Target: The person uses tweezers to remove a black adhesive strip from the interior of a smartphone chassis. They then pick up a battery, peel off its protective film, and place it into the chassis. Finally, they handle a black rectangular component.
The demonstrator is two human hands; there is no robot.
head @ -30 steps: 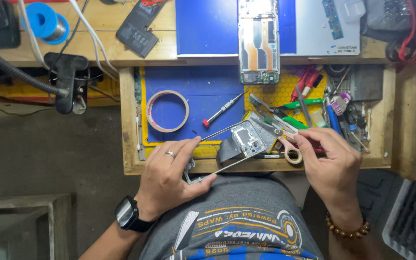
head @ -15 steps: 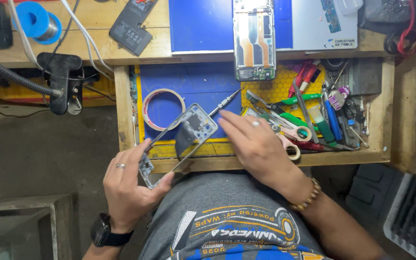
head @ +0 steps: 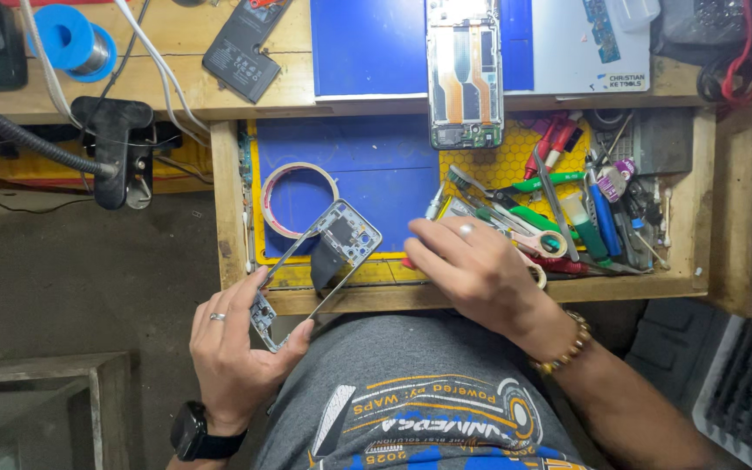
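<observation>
A black battery (head: 245, 48) with a pale label is lying on the surface at upper left; a white sheet (head: 589, 43) with blue printing is lying at upper right.

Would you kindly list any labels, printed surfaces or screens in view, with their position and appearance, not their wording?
Battery: top left on the bench, a flat black rectangle with a pale printed label.
Work mat: top right on the bench, pale grey, with small dark print near its lower corner.
Shirt print: bottom centre, orange and yellow lettering on grey cloth.
Watch: left wrist, black, face not readable.
</observation>
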